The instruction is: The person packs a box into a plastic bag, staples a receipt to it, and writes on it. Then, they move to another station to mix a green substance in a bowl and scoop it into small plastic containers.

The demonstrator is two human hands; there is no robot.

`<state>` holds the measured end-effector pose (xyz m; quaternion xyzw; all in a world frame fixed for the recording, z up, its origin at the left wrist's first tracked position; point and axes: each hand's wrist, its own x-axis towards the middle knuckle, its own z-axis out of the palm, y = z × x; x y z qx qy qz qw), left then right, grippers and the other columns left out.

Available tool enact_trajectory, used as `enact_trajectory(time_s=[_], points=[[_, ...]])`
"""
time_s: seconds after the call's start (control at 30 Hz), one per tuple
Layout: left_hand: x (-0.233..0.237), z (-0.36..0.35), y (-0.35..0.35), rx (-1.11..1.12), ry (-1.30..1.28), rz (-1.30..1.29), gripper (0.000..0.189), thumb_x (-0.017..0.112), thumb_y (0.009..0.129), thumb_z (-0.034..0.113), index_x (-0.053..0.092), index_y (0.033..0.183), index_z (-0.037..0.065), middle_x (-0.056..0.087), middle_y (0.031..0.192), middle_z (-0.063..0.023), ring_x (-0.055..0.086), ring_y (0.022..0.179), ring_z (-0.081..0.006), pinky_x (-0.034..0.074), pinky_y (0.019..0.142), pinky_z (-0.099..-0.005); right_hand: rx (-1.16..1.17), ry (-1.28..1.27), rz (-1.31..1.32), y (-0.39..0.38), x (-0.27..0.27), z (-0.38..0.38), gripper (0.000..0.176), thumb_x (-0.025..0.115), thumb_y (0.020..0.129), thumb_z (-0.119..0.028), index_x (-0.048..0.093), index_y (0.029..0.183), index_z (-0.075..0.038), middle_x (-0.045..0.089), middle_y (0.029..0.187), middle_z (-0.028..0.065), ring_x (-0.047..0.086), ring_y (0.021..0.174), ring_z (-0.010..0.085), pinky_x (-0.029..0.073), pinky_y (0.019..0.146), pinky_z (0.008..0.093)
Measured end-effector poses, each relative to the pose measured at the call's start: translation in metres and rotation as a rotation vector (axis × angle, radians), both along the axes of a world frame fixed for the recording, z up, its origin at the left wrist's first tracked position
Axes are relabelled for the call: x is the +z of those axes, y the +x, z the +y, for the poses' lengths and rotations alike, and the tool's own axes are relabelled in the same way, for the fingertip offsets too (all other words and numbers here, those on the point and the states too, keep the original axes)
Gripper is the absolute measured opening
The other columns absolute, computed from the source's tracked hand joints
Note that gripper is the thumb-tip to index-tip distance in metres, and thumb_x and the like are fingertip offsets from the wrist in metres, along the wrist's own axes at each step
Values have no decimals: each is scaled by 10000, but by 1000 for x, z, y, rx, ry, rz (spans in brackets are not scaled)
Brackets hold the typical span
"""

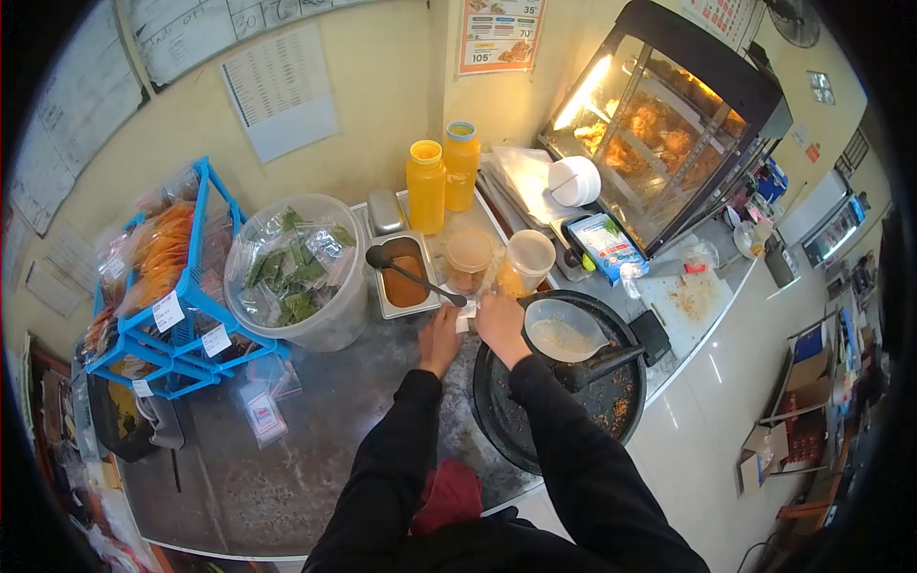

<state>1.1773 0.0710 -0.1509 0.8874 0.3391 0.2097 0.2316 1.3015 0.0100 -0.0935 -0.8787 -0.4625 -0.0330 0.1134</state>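
Observation:
My left hand (440, 341) is closed near a small white packet or paper (466, 311), just below the handle of a black ladle (380, 257). The ladle rests on a metal container of brown sauce (406, 282). My right hand (501, 325) is closed at the other side of the packet, beside a clear tub with orange contents (522, 266). Another round tub (468, 258) stands behind. What exactly the fingers pinch is too small to make out. To the right, a black round tray (611, 396) holds a translucent bowl (564, 331) and a mortar-like dark handle.
A big plastic bucket (330, 323) of leaf-filled bags and blue baskets (181, 334) of packets stand left. Two yellow bottles (426, 191) are at the back. A lit food warmer (659, 115) stands back right; small plastic packets (263, 413) lie on the dark table (315, 477).

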Motion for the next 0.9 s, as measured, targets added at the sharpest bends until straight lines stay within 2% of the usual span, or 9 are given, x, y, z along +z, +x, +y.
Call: enact_trajectory(time_s=[0.17,0.27,0.37,0.47,0.57,0.6,0.67,0.77,0.9], points=[[1,5,15,32,49,158,321,557,825,37,580,1136,114,562,1201,-76,608,1058,-306,538,792,-452,-117,362,207,-8,43,-32,250,711,766,-248,652,903,-47,629,887,203,656,792,382,532,677,463],[-24,5,6,58,113,0,303,546,832,33,596,1121,110,556,1210,-62,615,1024,-306,538,778,-448,-62,394,219,0,40,-38,245,702,787,-263,645,898,-52,640,893,197,660,795,396,526,682,470],[-25,3,-11,57,83,38,327,553,819,31,611,1129,114,589,1157,-48,615,1018,-313,534,773,-441,-58,346,269,4,33,-31,251,695,794,-268,650,925,-58,642,917,207,666,838,387,525,696,464],[-20,-8,-38,54,91,-233,256,537,887,52,611,1128,99,632,1110,-39,630,965,-269,528,721,-413,82,12,340,6,30,-13,255,689,796,-238,648,981,-67,640,991,211,665,902,373,531,726,458],[-13,-25,-71,138,-366,-468,213,501,962,84,589,1156,86,657,1105,-65,601,838,-182,503,651,-339,337,-169,155,11,-12,15,329,677,803,-242,649,1089,-83,633,1051,202,671,898,366,540,740,460],[-2,-33,-84,125,-762,-640,205,489,980,108,579,1163,83,648,1131,-85,565,797,-161,479,627,-314,412,-202,106,10,-22,23,439,651,824,-243,601,1238,-104,614,1133,193,679,900,358,547,752,460],[25,-48,-111,97,-1555,-989,202,466,1017,155,558,1177,75,631,1182,-126,492,715,-119,431,577,-266,368,-295,53,7,-38,41,483,634,836,-231,562,1297,-104,602,1164,185,681,901,353,549,750,453],[35,-63,-134,-48,-1891,-1316,221,463,1023,190,534,1205,88,612,1207,-161,419,663,-102,366,545,-226,358,-221,-37,-3,-63,49,504,603,852,-198,520,1338,-94,578,1199,174,676,915,341,555,748,429],[43,-68,-146,-24,-1898,-1367,221,452,1027,209,535,1193,89,606,1209,-160,418,675,-109,349,534,-230,379,-186,-34,-4,-76,45,488,604,851,-177,525,1323,-82,565,1175,186,667,908,346,552,766,414]])
